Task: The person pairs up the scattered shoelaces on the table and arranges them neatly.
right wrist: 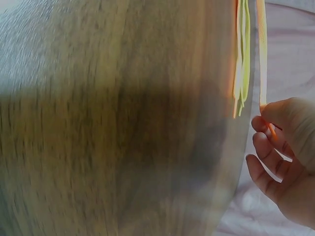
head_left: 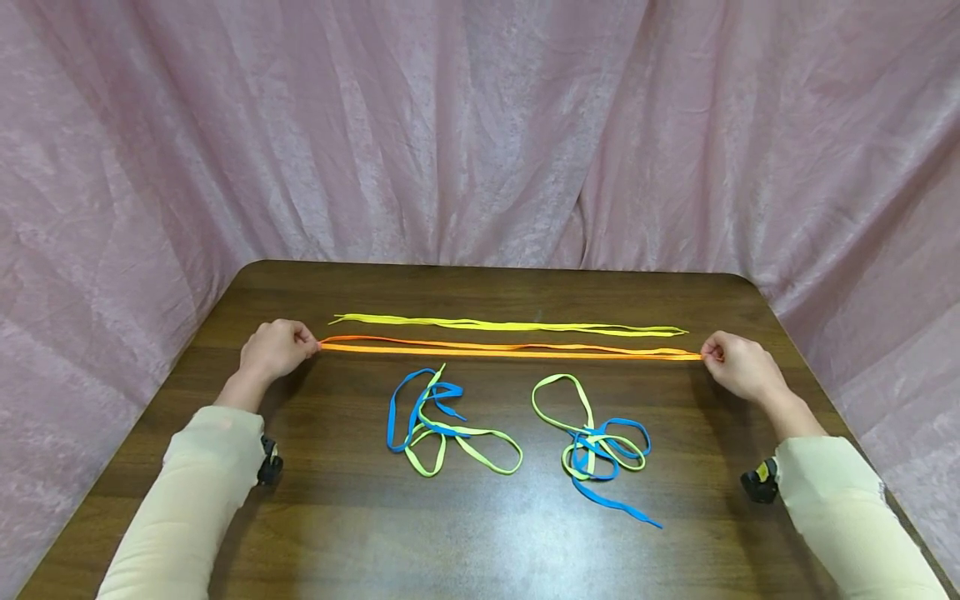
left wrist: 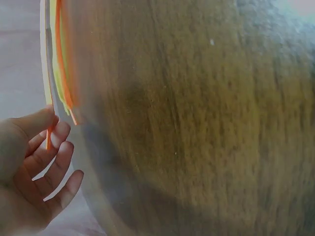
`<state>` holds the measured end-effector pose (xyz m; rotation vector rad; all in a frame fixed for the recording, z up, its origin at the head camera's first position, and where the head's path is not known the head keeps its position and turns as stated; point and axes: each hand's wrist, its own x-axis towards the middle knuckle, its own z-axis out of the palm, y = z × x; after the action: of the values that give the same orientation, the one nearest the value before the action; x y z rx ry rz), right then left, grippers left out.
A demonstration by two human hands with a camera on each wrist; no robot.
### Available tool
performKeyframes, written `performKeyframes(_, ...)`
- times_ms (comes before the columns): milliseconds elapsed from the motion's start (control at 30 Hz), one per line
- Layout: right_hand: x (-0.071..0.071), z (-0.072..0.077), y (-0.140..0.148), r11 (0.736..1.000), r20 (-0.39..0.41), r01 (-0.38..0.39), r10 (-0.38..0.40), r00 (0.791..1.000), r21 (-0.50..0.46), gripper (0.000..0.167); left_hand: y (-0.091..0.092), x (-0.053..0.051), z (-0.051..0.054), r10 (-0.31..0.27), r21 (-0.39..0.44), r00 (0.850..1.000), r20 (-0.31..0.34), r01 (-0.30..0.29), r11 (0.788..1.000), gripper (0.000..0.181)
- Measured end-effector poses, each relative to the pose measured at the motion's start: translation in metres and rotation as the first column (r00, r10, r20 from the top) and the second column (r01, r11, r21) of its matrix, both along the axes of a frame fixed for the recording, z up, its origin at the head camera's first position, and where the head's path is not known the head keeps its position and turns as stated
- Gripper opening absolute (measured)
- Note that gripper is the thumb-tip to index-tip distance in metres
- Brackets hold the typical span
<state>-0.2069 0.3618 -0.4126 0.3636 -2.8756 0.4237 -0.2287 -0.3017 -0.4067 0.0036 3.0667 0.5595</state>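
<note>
A flat orange shoelace (head_left: pixel 480 353) runs straight between my two hands. My left hand (head_left: pixel 277 347) pinches one end between thumb and index finger; a short tip pokes out below the pinch in the left wrist view. At the other end, my right hand (head_left: pixel 741 364) pinches it likewise, its other fingers loosely bent. Just behind it in the head view stretches a second orange strand (head_left: pixel 420 341), slightly wavy. Farther back, yellow shoelaces (head_left: pixel 510 326) lie lengthwise, side by side. Both wrist views show lace ends on the table near the hands.
Closer to me lie two loose tangles: a blue lace (head_left: pixel 391 417) with a yellow-green lace (head_left: pixel 520 454) at left, and a blue lace (head_left: pixel 615 503) with a yellow-green lace (head_left: pixel 558 377) at right. The brown wooden table (head_left: pixel 360 533) ends before a pink curtain (head_left: pixel 480 133).
</note>
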Motion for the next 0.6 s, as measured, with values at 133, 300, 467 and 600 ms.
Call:
performKeyframes(133, -0.004, -0.004, -0.002, 1.000, 0.036, 0.019, -0.019, 0.999, 0.006, 0.003, -0.001, -0.003, -0.004, 0.027, -0.022, 0.999, 0.022, -0.026, 0.999, 0.018)
performKeyframes(300, -0.006, -0.007, -0.003, 0.999, 0.072, 0.041, -0.042, 0.996, 0.014, 0.003, -0.001, -0.006, -0.008, 0.037, -0.029, 0.998, 0.044, -0.035, 0.999, 0.014)
performKeyframes(467, -0.007, -0.009, -0.005, 0.998, 0.087, 0.062, -0.063, 0.994, 0.017, 0.003, 0.000, -0.009, -0.011, 0.055, -0.034, 0.997, 0.050, -0.054, 0.998, 0.014)
performKeyframes(600, -0.008, -0.012, -0.005, 0.997, 0.106, 0.078, -0.080, 0.991, 0.021, 0.004, 0.001, -0.013, -0.012, 0.068, -0.030, 0.995, 0.070, -0.066, 0.997, 0.016)
